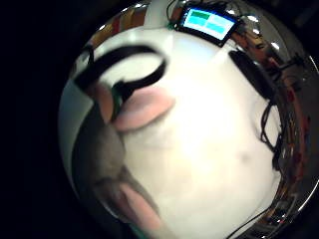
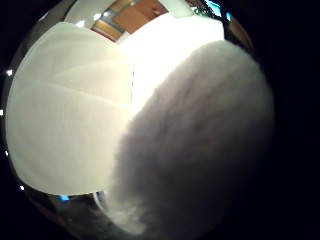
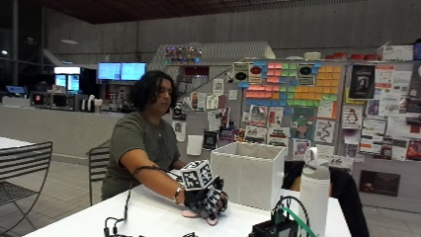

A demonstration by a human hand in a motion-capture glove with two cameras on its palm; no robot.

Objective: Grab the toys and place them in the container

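Here we see a person seated at the far side of a white bench (image 3: 151, 217), the gloved right hand (image 3: 205, 200) lowered just above its surface, near the left wall of a white container (image 3: 248, 180) that stands upright and open at the top. The grip is closed on a plush toy (image 3: 197, 213) — grey and pink bits of it poke out beneath the black glove, right at the bench top. In the thumb-side palm view the toy's grey fur (image 2: 200, 150) fills much of the picture, with the container's pale wall (image 2: 65, 110) just beside it. In the little-finger-side palm view we make out grey fur and pink patches of the toy (image 1: 142, 107) against the white bench, a black strap of the glove curving over it. We cannot tell whether the toy touches the bench or hangs just clear. To the right of the container stands a white bottle (image 3: 315, 195), and nearer, at the bench edge, a small dark device (image 3: 279, 227) with cables.
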